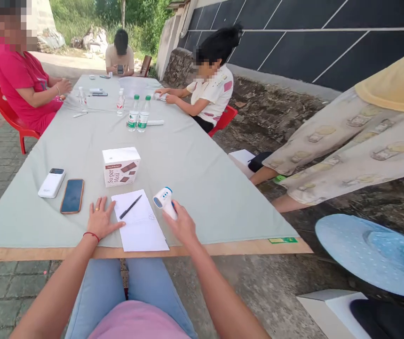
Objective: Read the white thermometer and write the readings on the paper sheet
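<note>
My right hand (182,226) is wrapped round the handle of a white and blue infrared thermometer (164,200), held just right of the paper. Fingers spread, my left hand (103,219) lies flat on the tablecloth, its thumb over the left edge of the white paper (143,235). A black pen (130,206) rests slantwise on that paper, beside a small drawn mark. Left of my left hand lie a phone (72,196) in an orange-brown case and a white power bank (51,182). Behind the paper stands a white and brown box (121,167).
Two green-capped water bottles (138,114) stand mid-table, with other bottles behind. Seated people flank the pale green tablecloth (223,207), and another sits at the far end. Someone in patterned trousers (328,146) stands at the right, near a blue hat (371,252).
</note>
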A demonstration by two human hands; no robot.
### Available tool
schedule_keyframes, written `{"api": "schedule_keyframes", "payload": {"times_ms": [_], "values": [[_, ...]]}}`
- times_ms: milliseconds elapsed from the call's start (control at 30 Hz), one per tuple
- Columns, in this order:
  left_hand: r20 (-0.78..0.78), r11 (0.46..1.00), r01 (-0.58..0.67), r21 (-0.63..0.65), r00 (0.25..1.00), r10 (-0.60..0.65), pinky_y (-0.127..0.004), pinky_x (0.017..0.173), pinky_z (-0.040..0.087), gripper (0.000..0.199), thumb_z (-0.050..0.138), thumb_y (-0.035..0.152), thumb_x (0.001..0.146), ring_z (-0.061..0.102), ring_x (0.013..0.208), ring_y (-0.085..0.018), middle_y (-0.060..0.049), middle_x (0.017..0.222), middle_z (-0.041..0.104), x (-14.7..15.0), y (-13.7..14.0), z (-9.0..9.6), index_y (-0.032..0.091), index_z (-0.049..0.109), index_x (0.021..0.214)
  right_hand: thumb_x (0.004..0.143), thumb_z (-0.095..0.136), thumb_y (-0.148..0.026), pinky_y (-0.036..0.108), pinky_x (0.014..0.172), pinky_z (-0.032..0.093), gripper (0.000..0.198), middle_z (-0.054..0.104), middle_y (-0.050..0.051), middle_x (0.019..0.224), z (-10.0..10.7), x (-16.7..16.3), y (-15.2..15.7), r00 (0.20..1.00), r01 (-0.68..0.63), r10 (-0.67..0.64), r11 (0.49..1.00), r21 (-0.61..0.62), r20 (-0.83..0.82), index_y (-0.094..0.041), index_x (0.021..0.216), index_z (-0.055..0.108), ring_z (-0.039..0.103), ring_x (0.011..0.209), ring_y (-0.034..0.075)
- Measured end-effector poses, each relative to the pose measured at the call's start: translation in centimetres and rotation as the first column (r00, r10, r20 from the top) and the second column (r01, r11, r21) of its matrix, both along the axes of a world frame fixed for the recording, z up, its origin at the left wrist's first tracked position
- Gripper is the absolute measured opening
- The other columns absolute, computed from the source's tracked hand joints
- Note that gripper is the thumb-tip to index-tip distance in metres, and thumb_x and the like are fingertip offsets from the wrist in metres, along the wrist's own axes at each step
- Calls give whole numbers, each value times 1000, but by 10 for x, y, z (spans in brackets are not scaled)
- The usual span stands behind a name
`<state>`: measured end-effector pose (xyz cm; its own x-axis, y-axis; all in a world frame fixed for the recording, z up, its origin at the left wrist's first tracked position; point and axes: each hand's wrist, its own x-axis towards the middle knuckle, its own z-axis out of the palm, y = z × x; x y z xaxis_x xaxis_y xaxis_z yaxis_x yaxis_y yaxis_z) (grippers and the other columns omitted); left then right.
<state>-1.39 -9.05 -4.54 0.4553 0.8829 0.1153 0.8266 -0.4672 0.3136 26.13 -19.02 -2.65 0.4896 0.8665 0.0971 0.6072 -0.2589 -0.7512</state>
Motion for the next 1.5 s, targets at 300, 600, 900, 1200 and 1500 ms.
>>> {"api": "schedule_keyframes", "payload": {"times_ms": [300, 600, 900, 1200, 1500], "values": [[120, 997, 3, -78, 993, 7, -64, 117, 5, 83, 76, 63, 66, 23, 145, -43, -16, 155, 36, 7, -15, -3, 29, 55, 138, 90, 51, -40, 42, 81, 41, 40, 63, 17, 107, -57, 40, 24, 829, -79, 87, 996, -39, 553, -15, 119, 63, 54, 97, 31], [112, 994, 4, -113, 994, 9, -62, 117, 5, 83, 75, 64, 67, 23, 145, -42, -17, 156, 34, 11, -21, 3, 26, 55, 138, 94, 44, -10, 36, 81, 34, 32, 63, 9, 91, -25, -23, 90, 500, -621, 624, 742, -253, 601, -23, 104, 72, 49, 83, 22], [41, 995, 1, -99, 999, 3, -63, 117, 9, 85, 72, 67, 68, 26, 145, -43, -18, 156, 34, 16, -27, 9, 26, 53, 140, 83, 54, -18, 31, 65, 39, 13, 60, 3, 66, 4, -2, 77, 734, -628, 561, 775, 70, 381, -20, 75, 63, 54, 65, 17], [-95, 999, 10, -33, 995, -13, -61, 116, 18, 85, 64, 74, 71, 29, 144, -39, -19, 156, 34, 18, -33, 18, 27, 50, 141, 76, 63, -25, 29, 57, 49, 9, 66, -1, 69, -17, -96, 39, 807, -118, 250, 956, 268, -535, -20, 82, 66, 60, 58, 14], [-62, 999, 44, -20, 997, -45, -64, 113, 22, 58, 50, 56, 91, 31, 144, -39, -20, 155, 36, 19, -34, 20, 27, 51, 141, 76, 57, -21, 25, 51, 41, 6, 56, -5, 60, -38, -101, 40, 899, -196, 282, 943, 269, -336, -21, 70, 56, 49, 52, 11]]}}
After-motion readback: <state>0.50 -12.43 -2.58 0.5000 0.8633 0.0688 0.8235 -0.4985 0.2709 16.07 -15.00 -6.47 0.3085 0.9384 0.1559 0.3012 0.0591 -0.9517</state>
